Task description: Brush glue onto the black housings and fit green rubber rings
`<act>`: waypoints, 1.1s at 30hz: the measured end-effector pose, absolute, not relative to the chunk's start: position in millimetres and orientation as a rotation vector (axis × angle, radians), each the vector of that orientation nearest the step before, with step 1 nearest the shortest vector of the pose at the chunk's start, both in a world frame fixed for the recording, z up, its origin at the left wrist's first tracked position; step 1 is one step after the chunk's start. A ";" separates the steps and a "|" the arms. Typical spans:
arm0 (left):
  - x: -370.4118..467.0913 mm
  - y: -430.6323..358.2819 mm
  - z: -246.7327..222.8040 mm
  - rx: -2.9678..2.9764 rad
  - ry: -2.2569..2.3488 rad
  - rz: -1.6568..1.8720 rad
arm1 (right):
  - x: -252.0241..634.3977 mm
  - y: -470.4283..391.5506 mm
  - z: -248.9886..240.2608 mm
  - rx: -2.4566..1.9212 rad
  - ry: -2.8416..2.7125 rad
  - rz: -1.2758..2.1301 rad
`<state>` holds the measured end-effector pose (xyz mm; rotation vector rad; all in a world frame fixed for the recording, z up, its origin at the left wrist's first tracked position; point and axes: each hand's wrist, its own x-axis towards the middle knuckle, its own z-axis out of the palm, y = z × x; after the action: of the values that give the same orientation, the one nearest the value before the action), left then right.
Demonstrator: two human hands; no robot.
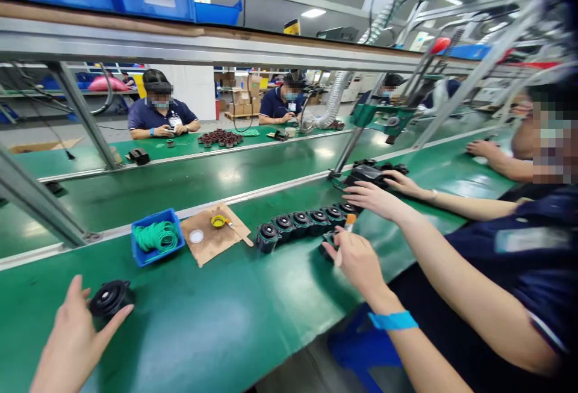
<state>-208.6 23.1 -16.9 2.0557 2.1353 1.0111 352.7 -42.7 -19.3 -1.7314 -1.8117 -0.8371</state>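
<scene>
At the lower left, my left hand (74, 333) curves around a round black housing (111, 298) with ringed top and pale centre, thumb along its near side and fingers at its left. Its underside is hidden. Wearing a blue wristband (394, 321), my right hand (361, 263) pinches a small brush (350, 219), orange bristles upward. Those fingers also reach a black housing (326, 247), partly covered by the hand. Just behind it stands a row of several similar black housings (300, 219) with greenish rims.
A blue tray (138, 254) holds green cord (156, 236). Beside it lies cardboard (203, 254) with a yellow-rimmed cup (218, 221), white lid (196, 236) and another brush (239, 232). A co-worker's hands (372, 197) reach in from the right. A metal shelf beam (253, 59) crosses above.
</scene>
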 end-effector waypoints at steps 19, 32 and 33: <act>-130.6 -66.3 -23.5 1.713 1.455 1.059 | 51.0 126.8 21.6 -1.043 -2.378 0.066; -127.9 -70.8 -28.2 1.641 1.473 1.134 | 36.8 132.4 49.0 -1.081 -2.283 0.243; -127.2 -71.2 -29.1 1.633 1.476 1.155 | 42.0 122.6 53.9 -1.085 -2.238 0.277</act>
<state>-127.2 -71.2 -29.1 1.6330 1.4759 1.1550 42.0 122.6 53.9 -1.0848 -2.2385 0.2767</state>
